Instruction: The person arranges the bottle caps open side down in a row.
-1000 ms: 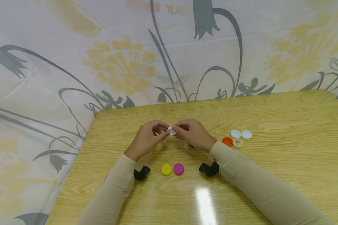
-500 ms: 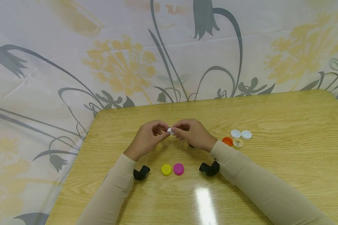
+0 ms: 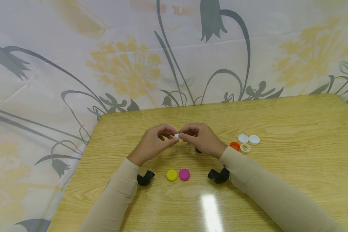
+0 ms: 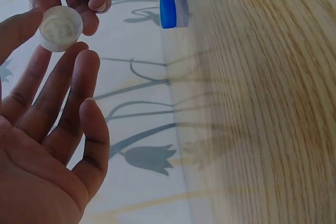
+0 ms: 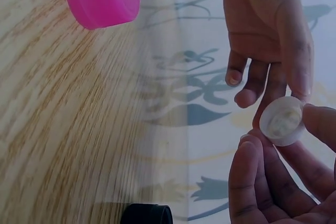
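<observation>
A small white bottle cap [image 3: 176, 135] is held above the table between both hands. My left hand [image 3: 154, 140] pinches its left side, and my right hand [image 3: 202, 139] pinches its right side. The wrist views show the hollow inside of the white cap [image 4: 60, 27] facing the camera. Thumbs and fingertips touch its rim, while the other fingers stay loosely bent. Nearer me on the wood lie a yellow cap [image 3: 172, 175] and a magenta cap [image 3: 184, 174]. A black piece [image 3: 198, 150] is partly covered by my right hand.
Two white caps [image 3: 248, 139], an orange cap [image 3: 235, 146] and a cream ring-shaped cap [image 3: 245, 148] cluster at right. Black elbow-shaped pieces sit by each forearm, one left [image 3: 146, 178], one right [image 3: 219, 175]. The left wrist view shows a blue cap [image 4: 169, 13]. A patterned cloth [image 3: 127, 64] hangs behind.
The white cap has turned between my fingers and now appears thinner in the head view. Both hands have shifted slightly to the right. The caps on the table lie as before.
</observation>
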`<state>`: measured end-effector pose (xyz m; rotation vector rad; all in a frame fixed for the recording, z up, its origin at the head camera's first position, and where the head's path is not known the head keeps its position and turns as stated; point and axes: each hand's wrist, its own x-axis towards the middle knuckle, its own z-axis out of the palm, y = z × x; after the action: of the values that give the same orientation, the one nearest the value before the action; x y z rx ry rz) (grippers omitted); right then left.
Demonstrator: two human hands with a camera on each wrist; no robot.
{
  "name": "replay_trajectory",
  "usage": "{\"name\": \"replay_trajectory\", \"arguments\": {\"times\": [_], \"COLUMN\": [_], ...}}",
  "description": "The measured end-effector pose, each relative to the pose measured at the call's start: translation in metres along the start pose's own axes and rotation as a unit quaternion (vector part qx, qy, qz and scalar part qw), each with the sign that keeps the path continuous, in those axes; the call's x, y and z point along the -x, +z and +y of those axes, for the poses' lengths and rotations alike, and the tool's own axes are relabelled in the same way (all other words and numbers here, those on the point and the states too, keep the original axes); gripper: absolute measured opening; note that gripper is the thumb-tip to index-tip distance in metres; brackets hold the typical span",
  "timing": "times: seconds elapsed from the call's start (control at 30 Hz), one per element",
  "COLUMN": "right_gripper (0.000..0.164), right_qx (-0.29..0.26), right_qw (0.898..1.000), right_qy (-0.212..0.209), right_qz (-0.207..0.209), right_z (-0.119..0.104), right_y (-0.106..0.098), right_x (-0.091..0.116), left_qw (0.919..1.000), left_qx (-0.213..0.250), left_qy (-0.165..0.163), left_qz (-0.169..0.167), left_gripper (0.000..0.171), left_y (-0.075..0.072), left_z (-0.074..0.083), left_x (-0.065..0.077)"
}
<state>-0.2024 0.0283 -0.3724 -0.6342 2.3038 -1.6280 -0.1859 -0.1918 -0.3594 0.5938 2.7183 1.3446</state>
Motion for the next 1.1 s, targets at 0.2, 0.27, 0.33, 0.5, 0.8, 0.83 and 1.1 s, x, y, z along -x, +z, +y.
{"name": "replay_trajectory", "arguments": {"times": [0.2, 0.27, 0.33, 0.5, 0.8, 0.83, 1.1], "right_gripper": [0.027, 0.026, 0.026, 0.024, 0.023, 0.023, 0.022], "right_qx": [0.027, 0.036, 0.039, 0.039, 0.067, 0.073, 0.087], "right_qw": [0.999, 0.999, 0.998, 0.998, 0.995, 0.995, 0.993], "right_qy": [-0.025, -0.036, -0.041, -0.052, -0.07, -0.072, -0.078], "right_qz": [0.007, 0.009, 0.01, 0.012, 0.02, 0.022, 0.007], "right_z": [-0.003, -0.003, -0.003, -0.003, -0.001, -0.001, -0.001], "right_y": [0.0, 0.0, -0.001, -0.001, -0.01, -0.012, -0.012], "right_x": [0.008, 0.011, 0.014, 0.022, 0.042, 0.044, 0.056], "left_qw": [1.0, 0.9999, 0.9999, 0.9996, 0.9972, 0.9967, 0.9938], "left_qx": [0.003, 0.005, 0.005, -0.007, -0.034, -0.035, -0.043], "left_qy": [0.008, 0.009, 0.009, 0.0, 0.01, 0.015, 0.024], "left_qz": [-0.002, -0.005, -0.011, -0.027, -0.066, -0.072, -0.1], "left_gripper": [0.019, 0.019, 0.02, 0.023, 0.023, 0.022, 0.017], "left_y": [0.001, 0.001, 0.002, 0.004, 0.013, 0.015, 0.016], "left_z": [0.006, 0.009, 0.01, 0.013, 0.022, 0.023, 0.034], "left_x": [0.003, 0.004, 0.006, 0.008, 0.008, 0.007, 0.013]}}
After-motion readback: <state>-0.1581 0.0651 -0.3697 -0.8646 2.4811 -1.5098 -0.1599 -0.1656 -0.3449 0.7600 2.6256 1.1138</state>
